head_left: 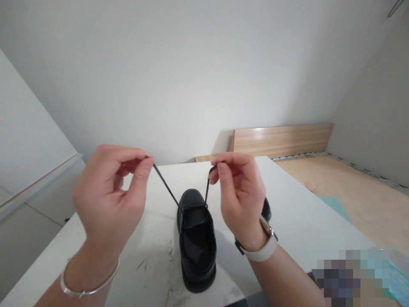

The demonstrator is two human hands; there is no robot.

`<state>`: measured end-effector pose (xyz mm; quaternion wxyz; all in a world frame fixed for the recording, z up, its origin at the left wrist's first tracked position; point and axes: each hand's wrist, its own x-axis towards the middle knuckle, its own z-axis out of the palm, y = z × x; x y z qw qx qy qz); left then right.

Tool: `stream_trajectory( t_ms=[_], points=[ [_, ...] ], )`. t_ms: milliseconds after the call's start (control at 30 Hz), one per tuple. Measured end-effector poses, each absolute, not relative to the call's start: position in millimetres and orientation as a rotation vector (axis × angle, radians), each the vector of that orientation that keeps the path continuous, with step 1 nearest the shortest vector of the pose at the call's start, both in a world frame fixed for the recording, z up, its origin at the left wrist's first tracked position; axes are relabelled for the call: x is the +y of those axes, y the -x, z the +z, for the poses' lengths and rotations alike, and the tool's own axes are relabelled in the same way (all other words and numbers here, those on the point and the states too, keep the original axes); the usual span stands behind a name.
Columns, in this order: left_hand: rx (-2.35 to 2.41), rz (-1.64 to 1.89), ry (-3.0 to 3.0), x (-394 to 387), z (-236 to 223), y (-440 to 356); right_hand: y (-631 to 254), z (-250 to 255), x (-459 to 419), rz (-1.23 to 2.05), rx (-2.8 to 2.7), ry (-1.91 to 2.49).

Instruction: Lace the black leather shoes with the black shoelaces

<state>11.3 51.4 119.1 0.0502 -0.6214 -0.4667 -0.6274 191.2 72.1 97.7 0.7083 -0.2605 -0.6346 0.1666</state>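
Note:
A black shoe (198, 226) stands on the white table, its toe pointing away from me and its opening facing me. From its lace holes a black shoelace (166, 184) runs up to both hands. My left hand (115, 187), up and left of the shoe, pinches one lace end between thumb and forefinger, and that length is taut. To the right, my right hand (239, 187) pinches the other end, which bends over near the fingertips. Behind my right wrist a second black shoe (266, 211) is mostly hidden.
The white table (147, 243) has dirt smudges near the shoe. Beyond its right side lies a beige bed surface (319, 175) with a wooden headboard (281, 140). A pale wall rises behind. Dark items and a blurred patch sit at the lower right.

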Motion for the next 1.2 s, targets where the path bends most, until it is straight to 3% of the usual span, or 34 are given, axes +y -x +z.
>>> stream_trajectory(
  t_ms=[200,400,633,967,1200],
  points=[
    [-1.386,-2.201,1.9,53.6,128.2,-21.0,-175.9,120.2,78.1,0.396,-1.239,0.459],
    [-1.333,-2.23,2.106,58.2,133.2,-39.7,-166.4,119.0,72.8,0.507,-1.353,0.405],
    [-1.201,-2.302,2.512,59.4,134.1,-48.3,-168.8,125.6,75.3,0.23,-1.455,0.485],
    [-1.337,-2.203,2.408,58.4,128.9,-39.8,-176.1,96.8,82.1,0.704,-1.487,0.43],
    [-1.339,-2.274,2.436,59.9,122.0,-35.0,-177.0,98.8,78.5,0.693,-1.476,0.496]
  ],
)
